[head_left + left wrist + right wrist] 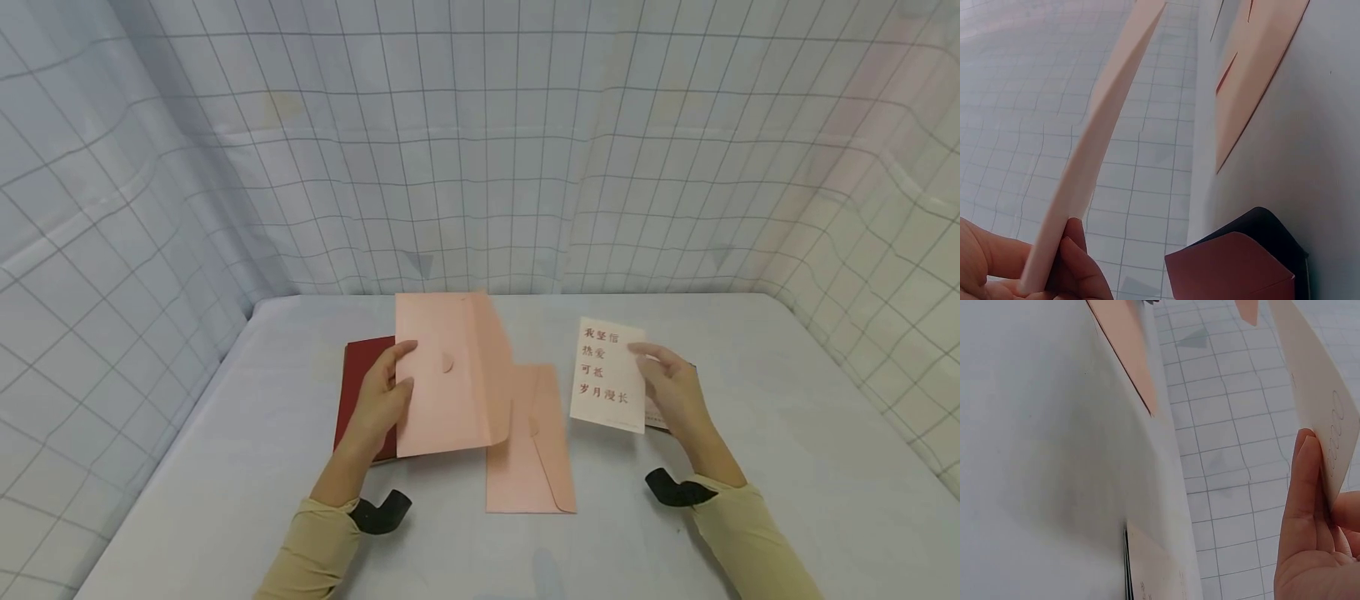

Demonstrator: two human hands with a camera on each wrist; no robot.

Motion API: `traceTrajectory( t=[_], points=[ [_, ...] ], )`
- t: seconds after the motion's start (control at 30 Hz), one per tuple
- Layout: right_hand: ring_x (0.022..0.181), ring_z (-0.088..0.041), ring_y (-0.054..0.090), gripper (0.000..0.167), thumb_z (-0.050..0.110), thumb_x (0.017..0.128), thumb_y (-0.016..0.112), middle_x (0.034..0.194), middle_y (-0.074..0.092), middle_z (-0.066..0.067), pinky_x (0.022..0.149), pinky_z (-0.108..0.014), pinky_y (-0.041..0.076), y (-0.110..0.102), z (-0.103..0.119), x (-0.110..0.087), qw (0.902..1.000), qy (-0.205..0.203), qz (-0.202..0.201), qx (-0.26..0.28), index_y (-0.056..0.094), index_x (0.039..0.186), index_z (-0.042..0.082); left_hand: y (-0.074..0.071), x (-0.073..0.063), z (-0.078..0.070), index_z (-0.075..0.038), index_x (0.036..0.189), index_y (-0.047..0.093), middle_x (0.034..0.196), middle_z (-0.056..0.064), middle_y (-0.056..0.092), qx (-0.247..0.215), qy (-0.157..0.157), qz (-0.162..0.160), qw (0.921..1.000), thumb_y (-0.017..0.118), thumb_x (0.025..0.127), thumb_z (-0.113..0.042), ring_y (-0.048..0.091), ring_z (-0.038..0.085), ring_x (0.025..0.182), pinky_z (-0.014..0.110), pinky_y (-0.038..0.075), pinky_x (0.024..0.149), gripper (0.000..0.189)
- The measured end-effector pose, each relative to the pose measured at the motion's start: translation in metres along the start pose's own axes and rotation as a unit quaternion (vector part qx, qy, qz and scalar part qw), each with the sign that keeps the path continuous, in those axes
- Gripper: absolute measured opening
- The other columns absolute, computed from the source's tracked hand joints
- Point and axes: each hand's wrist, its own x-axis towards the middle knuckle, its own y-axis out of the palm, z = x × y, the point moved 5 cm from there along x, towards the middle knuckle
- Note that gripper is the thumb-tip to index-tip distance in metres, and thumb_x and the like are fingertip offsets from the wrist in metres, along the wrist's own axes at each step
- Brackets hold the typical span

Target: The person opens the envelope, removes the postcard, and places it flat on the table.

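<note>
My left hand (378, 400) pinches the left edge of a pink envelope (438, 400), raised above the table with its flap (491, 367) unfolded to the right. In the left wrist view that envelope (1091, 137) appears nearly edge-on between thumb and fingers. On the right, my right hand (671, 387) pinches a white card (607, 375) with red Chinese characters by its right edge. A wavy line shows on the card's other side (1335, 419) in the right wrist view. Another pink envelope (528, 475) lies on the table between the hands.
Behind the left hand lies a stack with dark red (360, 375) on top, partly hidden. More cards (658, 417) lie in a pile under the right hand. The white table (225, 467) is bordered by grid-patterned curtains (487, 167) at the back and sides.
</note>
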Motion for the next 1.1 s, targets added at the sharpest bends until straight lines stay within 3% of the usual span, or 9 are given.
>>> traceTrajectory(
  t=[0.37, 0.7, 0.83, 0.93, 1.0, 1.1],
  points=[
    [0.093, 0.006, 0.06, 0.042, 0.026, 0.1, 0.041, 0.103, 0.06, 0.017, 0.078, -0.013, 0.051, -0.006, 0.001, 0.001, 0.9994, 0.0, -0.002, 0.034, 0.044, 0.137, 0.007, -0.007, 0.0, -0.001, -0.015, 0.143, 0.035, 0.146, 0.012, 0.038, 0.002, -0.01, -0.01, 0.9999, 0.037, 0.094, 0.003, 0.047, 0.024, 0.109, 0.017, 0.042, 0.076, 0.052],
    [0.093, 0.006, 0.061, 0.042, 0.026, 0.1, 0.041, 0.1, 0.061, 0.021, 0.079, -0.013, 0.051, -0.01, -0.001, 0.001, 0.9987, 0.004, -0.003, 0.051, 0.043, 0.138, 0.007, -0.013, 0.0, -0.002, -0.011, 0.144, 0.032, 0.155, 0.008, 0.024, -0.003, -0.004, -0.012, 0.9999, 0.036, 0.093, 0.004, 0.033, 0.021, 0.122, 0.015, 0.036, 0.076, 0.053],
    [0.093, 0.006, 0.061, 0.042, 0.026, 0.1, 0.042, 0.101, 0.06, 0.019, 0.079, -0.012, 0.051, -0.011, -0.001, 0.001, 0.9984, 0.005, -0.006, 0.056, 0.044, 0.137, 0.008, -0.015, 0.001, -0.003, -0.011, 0.145, 0.031, 0.156, 0.007, 0.023, -0.01, -0.002, -0.011, 0.9999, 0.035, 0.094, 0.004, 0.028, 0.019, 0.133, 0.026, 0.037, 0.094, 0.053],
    [0.093, 0.006, 0.061, 0.041, 0.027, 0.099, 0.043, 0.1, 0.061, 0.019, 0.079, -0.012, 0.05, -0.012, -0.001, 0.002, 0.9983, 0.006, -0.009, 0.058, 0.045, 0.136, 0.009, -0.018, 0.002, -0.004, -0.01, 0.145, 0.03, 0.157, 0.006, 0.021, -0.011, 0.004, -0.011, 0.9999, 0.035, 0.094, 0.004, 0.018, 0.018, 0.142, 0.036, 0.03, 0.106, 0.053],
    [0.093, 0.007, 0.061, 0.041, 0.027, 0.099, 0.043, 0.099, 0.062, 0.02, 0.079, -0.011, 0.05, -0.013, -0.001, 0.002, 0.9982, 0.005, -0.012, 0.059, 0.046, 0.136, 0.009, -0.02, 0.002, -0.004, -0.009, 0.145, 0.03, 0.157, 0.007, 0.02, -0.005, 0.009, -0.01, 0.9999, 0.035, 0.094, 0.004, 0.019, 0.019, 0.141, 0.031, 0.034, 0.1, 0.053],
    [0.093, 0.007, 0.06, 0.04, 0.026, 0.099, 0.043, 0.098, 0.062, 0.02, 0.079, -0.01, 0.049, -0.015, -0.002, 0.002, 0.998, 0.005, -0.016, 0.06, 0.046, 0.136, 0.01, -0.024, 0.003, -0.005, -0.008, 0.145, 0.029, 0.157, 0.007, 0.02, -0.001, 0.016, -0.01, 0.9998, 0.035, 0.093, 0.004, 0.024, 0.021, 0.134, 0.019, 0.038, 0.08, 0.054]
  ],
)
